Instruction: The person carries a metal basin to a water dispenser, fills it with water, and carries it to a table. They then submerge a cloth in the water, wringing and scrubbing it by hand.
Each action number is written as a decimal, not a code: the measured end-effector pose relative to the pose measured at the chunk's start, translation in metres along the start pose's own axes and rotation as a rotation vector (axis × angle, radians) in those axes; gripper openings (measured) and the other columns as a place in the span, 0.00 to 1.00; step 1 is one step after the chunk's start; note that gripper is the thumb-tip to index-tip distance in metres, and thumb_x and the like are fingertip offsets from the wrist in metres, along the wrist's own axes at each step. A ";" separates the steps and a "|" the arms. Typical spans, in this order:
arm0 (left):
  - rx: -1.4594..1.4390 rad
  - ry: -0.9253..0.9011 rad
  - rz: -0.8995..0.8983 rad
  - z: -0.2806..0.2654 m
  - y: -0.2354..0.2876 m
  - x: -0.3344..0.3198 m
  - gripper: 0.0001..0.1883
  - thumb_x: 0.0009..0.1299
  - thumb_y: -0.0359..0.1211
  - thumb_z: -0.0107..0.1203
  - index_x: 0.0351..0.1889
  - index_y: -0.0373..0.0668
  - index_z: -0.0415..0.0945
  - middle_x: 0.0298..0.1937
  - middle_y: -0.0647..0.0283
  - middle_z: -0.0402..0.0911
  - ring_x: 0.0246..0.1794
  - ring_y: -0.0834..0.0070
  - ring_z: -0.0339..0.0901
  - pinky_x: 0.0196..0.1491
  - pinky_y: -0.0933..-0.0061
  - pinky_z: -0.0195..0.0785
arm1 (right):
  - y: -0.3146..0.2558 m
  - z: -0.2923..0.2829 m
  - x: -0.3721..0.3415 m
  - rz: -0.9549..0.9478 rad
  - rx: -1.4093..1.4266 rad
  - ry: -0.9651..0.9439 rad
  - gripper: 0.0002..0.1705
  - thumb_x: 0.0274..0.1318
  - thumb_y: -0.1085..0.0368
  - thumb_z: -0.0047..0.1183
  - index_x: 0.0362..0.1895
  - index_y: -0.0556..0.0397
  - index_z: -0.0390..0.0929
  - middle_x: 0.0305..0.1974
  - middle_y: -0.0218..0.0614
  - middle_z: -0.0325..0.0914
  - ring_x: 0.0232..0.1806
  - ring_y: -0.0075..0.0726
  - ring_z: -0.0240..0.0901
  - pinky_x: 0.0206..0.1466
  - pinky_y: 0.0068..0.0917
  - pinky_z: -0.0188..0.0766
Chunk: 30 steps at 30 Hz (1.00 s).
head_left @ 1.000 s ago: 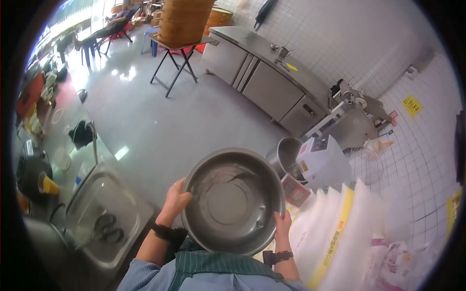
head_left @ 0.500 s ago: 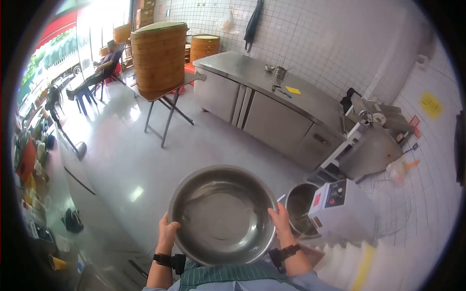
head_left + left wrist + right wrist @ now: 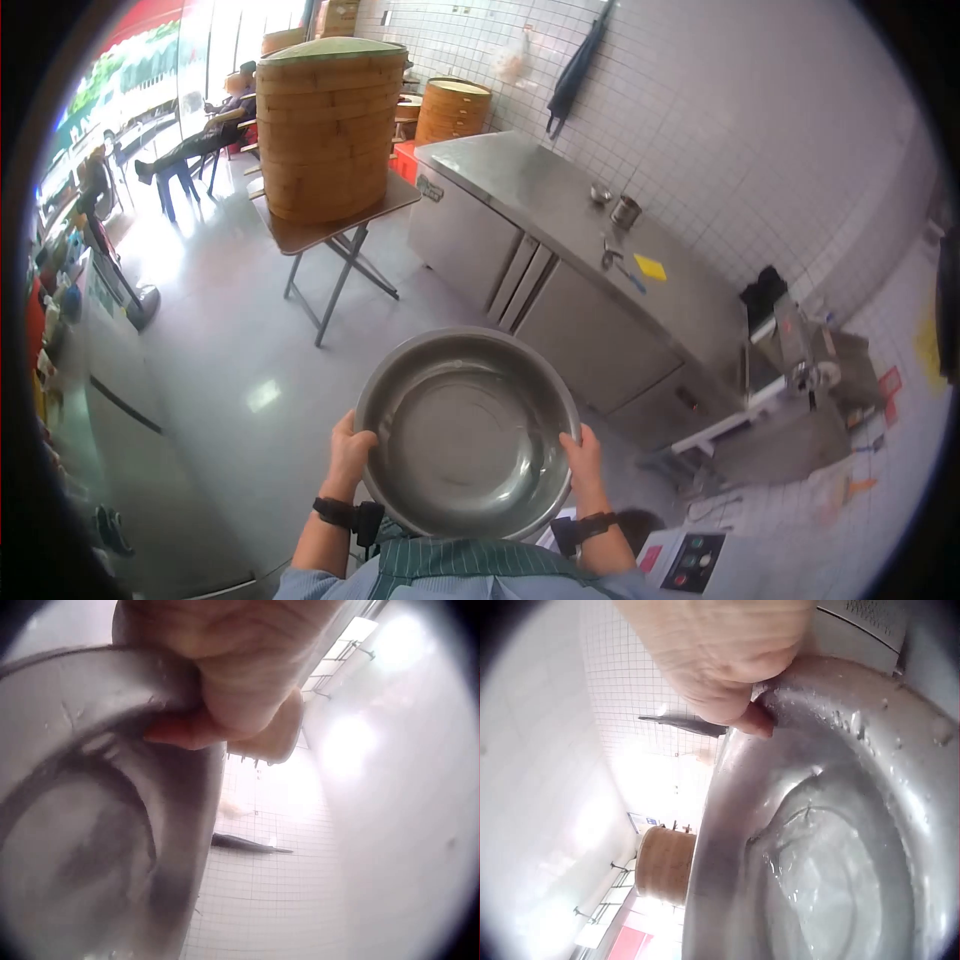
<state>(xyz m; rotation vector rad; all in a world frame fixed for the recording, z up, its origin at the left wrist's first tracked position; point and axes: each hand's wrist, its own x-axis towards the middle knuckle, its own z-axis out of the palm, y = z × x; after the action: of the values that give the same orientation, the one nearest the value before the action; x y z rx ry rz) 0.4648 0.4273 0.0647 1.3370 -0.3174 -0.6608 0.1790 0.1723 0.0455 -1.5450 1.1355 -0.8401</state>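
A wide stainless steel basin [image 3: 468, 430] is held out in front of the apron, its open side up. My left hand [image 3: 352, 452] grips its left rim, thumb over the edge. On the opposite rim my right hand [image 3: 584, 462] holds on in the same way. The fingers of both hands are hidden under the rim. In the right wrist view, droplets cling to the basin's inner wall [image 3: 900, 772], and the bottom glistens as if under shallow clear liquid. The left wrist view shows the left thumb [image 3: 184, 731] pressed on the inside of the rim.
Ahead stands a folding table [image 3: 395, 200] with stacked bamboo steamers [image 3: 325, 135]. A steel counter [image 3: 500, 165] runs along the tiled wall, bearing a metal cup [image 3: 625, 212] and a yellow card [image 3: 650, 267]. A white machine [image 3: 700, 565] is at lower right. A person [image 3: 225, 120] reclines far left.
The view has lifted and moved forward; steamers and counter look larger. The sink and white plastic bags have left the view. Both hands keep hold of the basin throughout.
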 end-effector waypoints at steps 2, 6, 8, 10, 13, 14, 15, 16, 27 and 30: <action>0.029 -0.062 -0.038 0.019 0.006 0.054 0.26 0.46 0.20 0.44 0.48 0.29 0.72 0.39 0.58 0.78 0.36 0.72 0.76 0.42 0.76 0.69 | -0.013 0.002 0.044 -0.019 -0.015 0.038 0.16 0.49 0.71 0.54 0.45 0.60 0.74 0.35 0.32 0.76 0.35 0.24 0.70 0.40 0.24 0.68; 0.034 -0.111 0.005 0.064 0.016 0.151 0.26 0.46 0.19 0.44 0.48 0.30 0.72 0.39 0.58 0.78 0.36 0.72 0.76 0.41 0.76 0.69 | -0.040 0.012 0.119 0.000 0.043 0.095 0.16 0.49 0.71 0.54 0.45 0.60 0.73 0.35 0.33 0.76 0.35 0.25 0.71 0.41 0.26 0.68; 0.009 -0.134 -0.001 0.086 0.023 0.200 0.27 0.46 0.19 0.44 0.48 0.31 0.72 0.39 0.59 0.78 0.36 0.73 0.76 0.41 0.77 0.69 | -0.046 0.023 0.165 -0.026 0.154 0.088 0.16 0.49 0.71 0.54 0.45 0.60 0.73 0.36 0.33 0.76 0.35 0.25 0.70 0.41 0.26 0.67; 0.016 -0.103 0.025 0.110 0.030 0.244 0.27 0.46 0.19 0.45 0.49 0.32 0.72 0.38 0.60 0.78 0.35 0.73 0.76 0.40 0.77 0.69 | -0.039 0.030 0.221 -0.032 0.030 0.126 0.16 0.49 0.71 0.53 0.45 0.60 0.73 0.37 0.34 0.76 0.36 0.26 0.71 0.42 0.26 0.67; 0.019 -0.117 0.001 0.139 0.035 0.299 0.26 0.48 0.18 0.45 0.49 0.32 0.72 0.37 0.60 0.78 0.33 0.74 0.76 0.38 0.78 0.69 | -0.050 0.047 0.291 -0.053 0.065 0.099 0.17 0.49 0.71 0.53 0.46 0.61 0.73 0.37 0.36 0.77 0.38 0.28 0.71 0.44 0.27 0.67; 0.021 -0.076 0.006 0.147 0.034 0.314 0.26 0.48 0.18 0.45 0.49 0.32 0.72 0.37 0.60 0.78 0.33 0.74 0.76 0.38 0.78 0.69 | -0.052 0.052 0.317 -0.057 0.129 0.089 0.18 0.49 0.72 0.53 0.47 0.61 0.73 0.38 0.36 0.77 0.39 0.28 0.72 0.44 0.27 0.67; 0.054 -0.042 -0.033 0.159 0.037 0.328 0.26 0.48 0.18 0.45 0.49 0.33 0.73 0.37 0.60 0.78 0.34 0.74 0.76 0.39 0.77 0.69 | -0.048 0.055 0.343 -0.085 0.041 0.090 0.18 0.49 0.72 0.52 0.48 0.61 0.73 0.38 0.36 0.77 0.39 0.28 0.72 0.44 0.26 0.67; 0.094 -0.008 -0.068 0.167 0.042 0.347 0.25 0.49 0.19 0.45 0.49 0.33 0.74 0.36 0.60 0.78 0.36 0.74 0.76 0.40 0.76 0.69 | -0.046 0.059 0.371 -0.097 0.063 0.052 0.18 0.49 0.72 0.52 0.48 0.61 0.73 0.38 0.36 0.77 0.39 0.28 0.72 0.44 0.26 0.67; 0.050 -0.017 0.000 0.247 0.031 0.565 0.26 0.47 0.21 0.47 0.49 0.34 0.74 0.35 0.62 0.77 0.33 0.76 0.74 0.37 0.78 0.68 | -0.074 0.098 0.598 -0.023 0.153 0.013 0.16 0.50 0.76 0.49 0.46 0.61 0.71 0.37 0.34 0.75 0.35 0.26 0.70 0.40 0.24 0.67; 0.136 0.003 -0.014 0.278 0.040 0.623 0.25 0.47 0.22 0.48 0.47 0.35 0.75 0.30 0.60 0.78 0.31 0.72 0.74 0.35 0.74 0.68 | -0.076 0.106 0.642 0.011 0.199 -0.013 0.15 0.50 0.77 0.49 0.45 0.62 0.71 0.36 0.36 0.74 0.35 0.27 0.70 0.39 0.26 0.68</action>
<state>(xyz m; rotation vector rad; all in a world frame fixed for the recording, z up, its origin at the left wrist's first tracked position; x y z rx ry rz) 0.8021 -0.1667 0.0695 1.4705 -0.3557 -0.6585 0.4986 -0.3984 0.0752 -1.3772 1.0186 -0.9062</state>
